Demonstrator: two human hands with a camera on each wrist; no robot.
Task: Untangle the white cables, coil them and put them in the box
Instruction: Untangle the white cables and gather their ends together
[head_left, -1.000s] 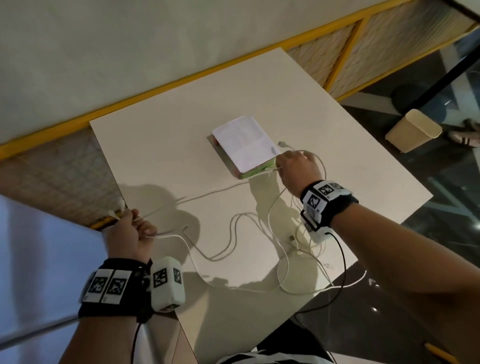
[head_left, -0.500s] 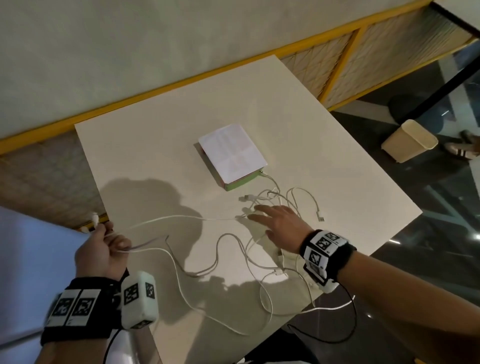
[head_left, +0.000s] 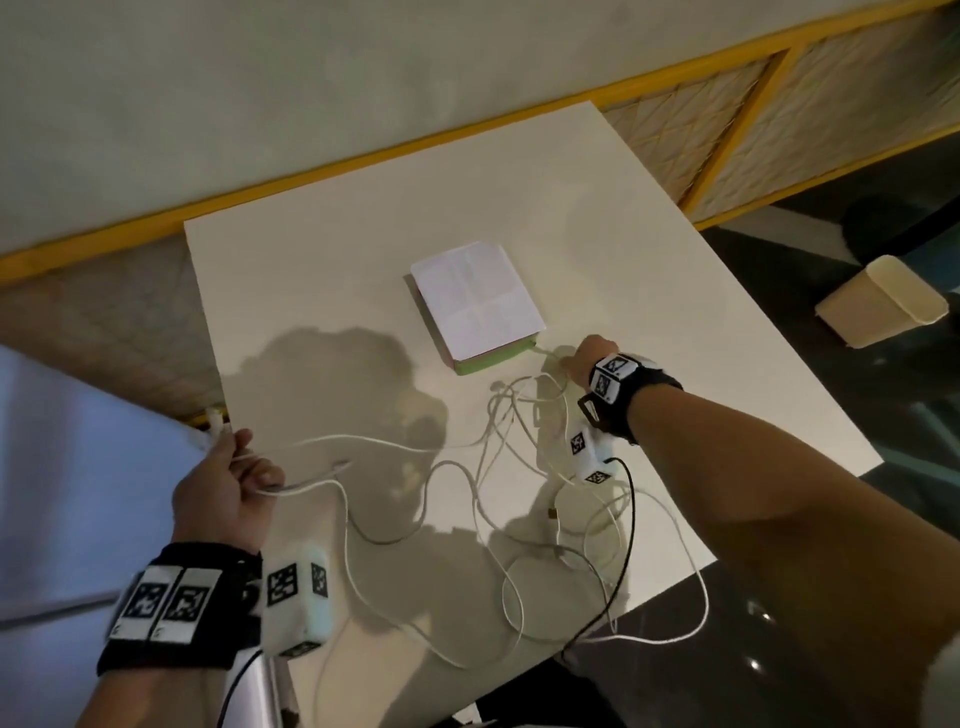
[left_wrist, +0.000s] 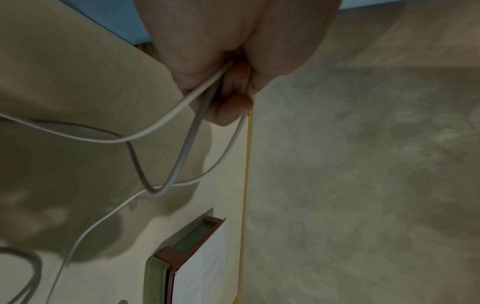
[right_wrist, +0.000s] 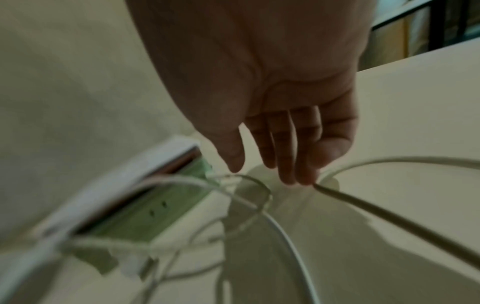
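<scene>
Head view shows the white cables (head_left: 467, 499) spread in loose, crossing loops over the near half of the table (head_left: 332, 291), with some loops hanging past its near edge; several strands bunch together just beside the near right corner of the box (head_left: 475, 304), and one strand appears to run right up to that corner. The box sits near the middle of the table, a white sheet lying over its top, green and brownish sides showing beneath. The left hand (head_left: 226, 493) is off the table's left edge, fingers curled round a few cable strands, with a plug end sticking up past the thumb; the left wrist view confirms the strands passing through the closed fist (left_wrist: 233, 67). The right hand (head_left: 589, 356) reaches to the bunch near the box; in the right wrist view its fingers (right_wrist: 298, 156) are extended and relaxed, tips down at or just above the strands, gripping nothing that I can make out, though that picture is blurred. As for progress, the task looks to be in its early part: the cables remain tangled, no coil is visible anywhere, and whether anything is already inside the box cannot be told with the sheet covering it. Separating each cable, coiling it and boxing it all appear still to do.
</scene>
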